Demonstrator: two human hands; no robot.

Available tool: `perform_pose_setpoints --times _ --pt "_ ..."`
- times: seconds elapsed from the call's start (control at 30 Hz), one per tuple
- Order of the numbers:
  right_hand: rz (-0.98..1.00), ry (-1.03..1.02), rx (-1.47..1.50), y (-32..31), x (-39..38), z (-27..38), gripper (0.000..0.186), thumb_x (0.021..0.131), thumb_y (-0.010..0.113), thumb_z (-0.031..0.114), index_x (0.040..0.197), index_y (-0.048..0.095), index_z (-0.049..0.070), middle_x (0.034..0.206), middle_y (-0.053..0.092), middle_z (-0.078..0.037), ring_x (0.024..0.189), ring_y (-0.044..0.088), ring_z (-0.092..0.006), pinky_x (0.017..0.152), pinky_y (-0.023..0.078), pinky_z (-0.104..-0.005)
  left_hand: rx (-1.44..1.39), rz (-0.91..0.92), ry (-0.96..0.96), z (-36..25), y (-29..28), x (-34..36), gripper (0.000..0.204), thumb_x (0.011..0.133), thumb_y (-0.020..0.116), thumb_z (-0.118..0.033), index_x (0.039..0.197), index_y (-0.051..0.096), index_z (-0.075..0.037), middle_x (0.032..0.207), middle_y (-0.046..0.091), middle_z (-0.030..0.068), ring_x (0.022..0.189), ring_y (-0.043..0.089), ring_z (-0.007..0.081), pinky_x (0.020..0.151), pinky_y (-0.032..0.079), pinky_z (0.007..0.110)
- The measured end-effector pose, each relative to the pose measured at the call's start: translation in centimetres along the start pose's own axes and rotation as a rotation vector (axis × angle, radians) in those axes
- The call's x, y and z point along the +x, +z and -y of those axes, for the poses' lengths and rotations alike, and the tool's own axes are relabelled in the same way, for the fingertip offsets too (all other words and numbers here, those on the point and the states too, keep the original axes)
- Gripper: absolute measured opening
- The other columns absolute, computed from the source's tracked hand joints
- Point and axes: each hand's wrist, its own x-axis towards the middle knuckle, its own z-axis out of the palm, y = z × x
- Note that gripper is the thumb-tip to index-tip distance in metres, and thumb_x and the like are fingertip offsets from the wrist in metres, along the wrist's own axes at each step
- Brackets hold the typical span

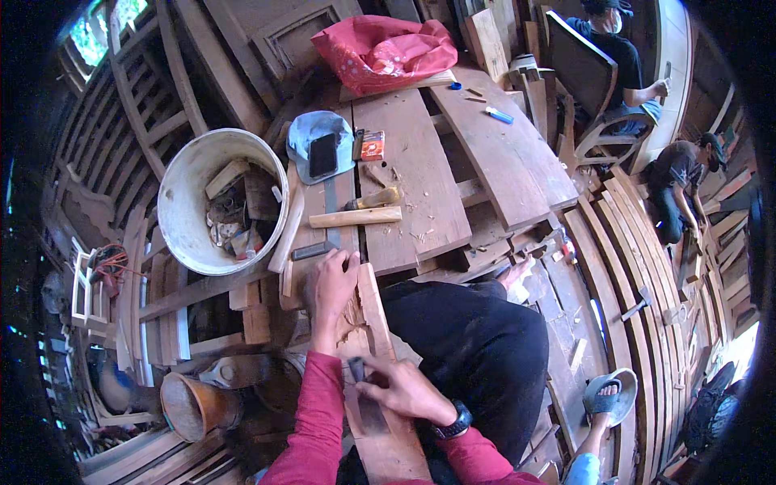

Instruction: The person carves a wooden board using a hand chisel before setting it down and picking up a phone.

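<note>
A carved length of wood (394, 440) slants across my lap, its far end resting toward the plank bench. My left hand (332, 291) is closed around that far end, fingers bent at its edge. Lower down, my right hand (408, 392) grips a small dark tool (357, 370) against the wood. The tool is smeared by motion, so its exact kind does not show. Just beyond my left hand lie a dark rectangular block (314, 250), a pale wooden stick (356, 217) and a wooden-handled tool (373, 199).
Left of the bench (408, 174) stands a white bucket (279, 174) of scraps. A blue cap (341, 125) under a phone (323, 153), a small red box (373, 145) and a red cloth bag (388, 52) lie on top. Two people work at right, near long timbers and a hammer (637, 304).
</note>
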Motion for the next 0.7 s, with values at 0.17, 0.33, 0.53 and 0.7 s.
perform_pose_setpoints --times 0.17,0.33,0.53,0.7 --pt "-0.019 -0.425 -0.056 1.8 0.7 -2.7 0.044 0.090 0.073 0.020 0.128 0.062 0.000 0.095 0.072 -0.023 0.088 0.071 -0.0427 0.080 0.056 -0.0462 -0.021 0.003 0.016 1.0 -0.1 0.2 0.029 0.097 0.065 -0.026 0.087 0.068 0.002 0.090 0.065 0.0234 0.087 0.064 0.0459 0.075 0.049 0.052" --pt "0.104 -0.343 -0.097 1.1 0.4 -2.5 0.043 0.091 0.073 0.021 0.127 0.062 0.000 0.092 0.072 -0.024 0.086 0.071 -0.0435 0.079 0.057 -0.0462 0.027 -0.006 0.036 0.9 -0.4 0.2 0.029 0.097 0.066 -0.025 0.088 0.068 0.002 0.089 0.065 0.0229 0.086 0.064 0.0457 0.075 0.048 0.052" --pt "-0.031 -0.071 -0.027 0.9 0.4 -0.7 0.045 0.089 0.073 0.018 0.129 0.062 0.002 0.102 0.072 -0.025 0.096 0.070 -0.0437 0.087 0.055 -0.0467 0.039 0.006 0.043 0.3 -1.0 0.2 0.028 0.098 0.065 -0.023 0.090 0.070 0.003 0.091 0.066 0.0228 0.087 0.064 0.0454 0.077 0.049 0.050" --pt "-0.076 -0.443 -0.052 1.3 0.4 -1.4 0.044 0.093 0.071 0.018 0.133 0.061 0.003 0.096 0.073 -0.024 0.088 0.072 -0.0417 0.081 0.057 -0.0452 -0.038 -0.012 0.026 0.1 -1.0 0.1 0.029 0.098 0.065 -0.024 0.087 0.067 0.004 0.089 0.065 0.0230 0.086 0.064 0.0454 0.075 0.049 0.050"
